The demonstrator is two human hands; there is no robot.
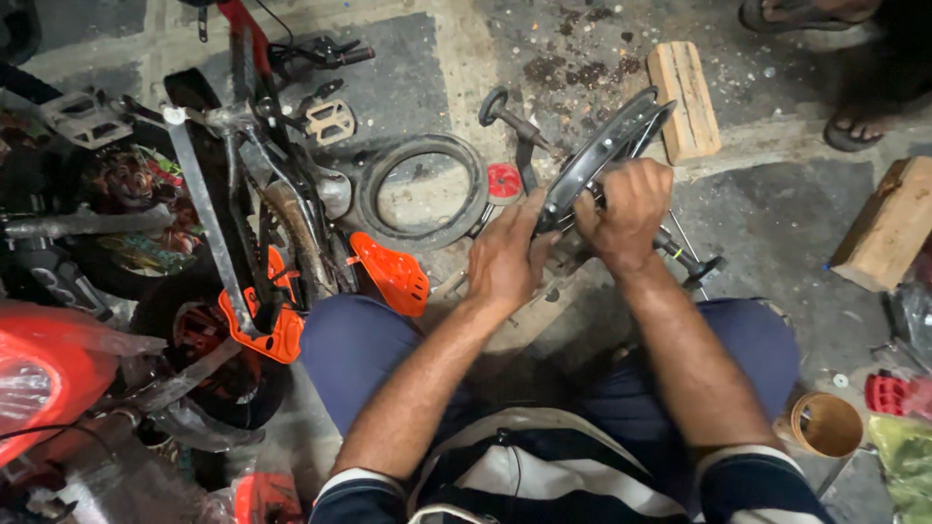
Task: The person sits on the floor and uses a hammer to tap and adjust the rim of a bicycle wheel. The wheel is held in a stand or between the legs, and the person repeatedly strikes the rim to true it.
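A small black bicycle wheel rim [604, 147] stands on edge on the concrete floor in front of my knees. My left hand [507, 260] presses flat against its near side, fingers spread on the rim. My right hand [626, 212] is closed around the hub area on the other side, hiding what it grips. A dark axle with a black end piece [691, 262] sticks out to the right of that hand. A black crank-like tool [513, 124] lies just beyond the rim.
A loose black tyre [423, 192] and a red disc [504, 182] lie left of the rim. An upturned child's bicycle with orange parts [254, 243] fills the left. Wooden blocks [683, 99] [889, 225] lie right. Another person's sandalled feet [847, 131] stand at the top right. A tape roll [826, 424] sits by my knee.
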